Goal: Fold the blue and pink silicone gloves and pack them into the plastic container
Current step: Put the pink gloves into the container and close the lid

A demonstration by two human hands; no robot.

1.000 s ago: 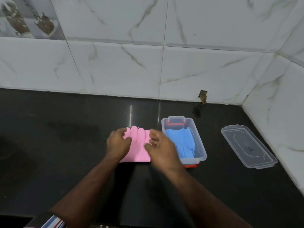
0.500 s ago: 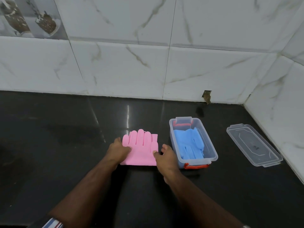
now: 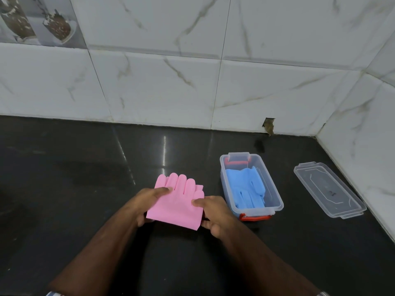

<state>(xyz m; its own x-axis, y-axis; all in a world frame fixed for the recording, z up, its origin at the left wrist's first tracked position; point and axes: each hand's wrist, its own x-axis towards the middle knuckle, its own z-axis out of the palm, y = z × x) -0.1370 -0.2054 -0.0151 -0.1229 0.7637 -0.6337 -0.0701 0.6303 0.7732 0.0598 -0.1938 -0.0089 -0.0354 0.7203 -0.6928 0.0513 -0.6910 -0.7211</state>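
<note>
step: move pink glove [image 3: 177,205] to container [image 3: 275,190], right of centre | left hand [image 3: 147,201] and right hand [image 3: 213,212] each pinch 1 edge | tip: keep fold tight, lay over blue glove [image 3: 248,189]

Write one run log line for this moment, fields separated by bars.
stage: pink packing | left hand + right hand: grip pink glove | blue glove: in container | lid: off

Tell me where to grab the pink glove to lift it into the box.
Probably pinch the pink glove at its two side edges near the folded cuff end, one hand from each side; it lies flat and floppy, and a side grip should keep the fold closed.
</note>
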